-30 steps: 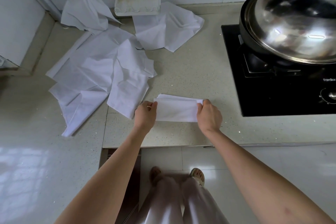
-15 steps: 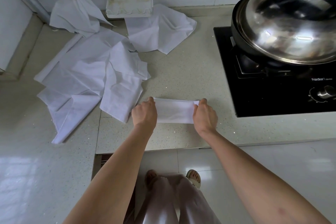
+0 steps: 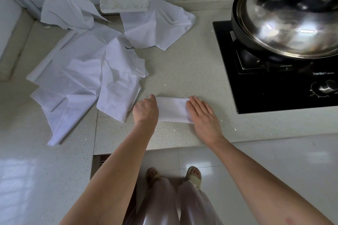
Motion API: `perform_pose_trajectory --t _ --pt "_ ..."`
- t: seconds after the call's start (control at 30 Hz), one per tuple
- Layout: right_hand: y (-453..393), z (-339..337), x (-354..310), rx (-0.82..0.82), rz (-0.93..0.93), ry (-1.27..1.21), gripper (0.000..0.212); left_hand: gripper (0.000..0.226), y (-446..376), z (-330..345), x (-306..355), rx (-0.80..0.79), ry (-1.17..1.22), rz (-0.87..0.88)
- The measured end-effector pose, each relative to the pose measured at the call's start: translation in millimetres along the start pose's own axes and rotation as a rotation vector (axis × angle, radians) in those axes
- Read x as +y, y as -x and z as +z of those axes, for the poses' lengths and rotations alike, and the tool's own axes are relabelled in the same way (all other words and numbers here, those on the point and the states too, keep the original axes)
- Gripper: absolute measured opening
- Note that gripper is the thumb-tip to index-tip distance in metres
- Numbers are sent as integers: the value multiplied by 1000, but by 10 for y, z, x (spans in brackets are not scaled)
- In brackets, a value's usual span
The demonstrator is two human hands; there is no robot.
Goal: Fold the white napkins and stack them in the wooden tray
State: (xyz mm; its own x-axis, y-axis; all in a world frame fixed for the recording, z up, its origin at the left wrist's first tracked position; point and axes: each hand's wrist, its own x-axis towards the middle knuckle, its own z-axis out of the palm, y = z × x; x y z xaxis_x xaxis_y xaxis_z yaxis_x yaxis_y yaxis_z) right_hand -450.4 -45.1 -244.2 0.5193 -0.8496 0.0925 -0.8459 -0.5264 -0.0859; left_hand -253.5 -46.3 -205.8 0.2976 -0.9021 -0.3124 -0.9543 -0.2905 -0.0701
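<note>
The folded napkin (image 3: 172,109) looks light and limp, best taken by its short ends, where the left hand (image 3: 145,109) curls, grip unclear, and the right hand (image 3: 200,113) presses flat.

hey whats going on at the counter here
A person is folding white napkins on a kitchen counter. The folded napkin lies flat between both hands: the left hand holds its left end, and the right hand presses flat on its right end. More unfolded napkins lie spread to the left. No wooden tray is in view.
</note>
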Motion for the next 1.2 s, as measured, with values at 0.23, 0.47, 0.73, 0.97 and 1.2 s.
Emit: perform_pose_trajectory --t 0.23,0.47,0.73,0.97,1.2 --pt "45 28 6 -210 6 -136 67 30 -74 -89 -4 -10 17 1" --pt "91 51 -32 -220 58 -131 58 56 133 296 302 249 25 439" --pt "86 18 98 -264 2 -175 64 62 129 516 237 123 119 244" --pt "-110 -88 164 -214 118 -198 59 59 110 209 51 46 181 10" --pt "-725 -376 66 -404 370 -252 23 46 -239 -178 85 -99 577 -128"
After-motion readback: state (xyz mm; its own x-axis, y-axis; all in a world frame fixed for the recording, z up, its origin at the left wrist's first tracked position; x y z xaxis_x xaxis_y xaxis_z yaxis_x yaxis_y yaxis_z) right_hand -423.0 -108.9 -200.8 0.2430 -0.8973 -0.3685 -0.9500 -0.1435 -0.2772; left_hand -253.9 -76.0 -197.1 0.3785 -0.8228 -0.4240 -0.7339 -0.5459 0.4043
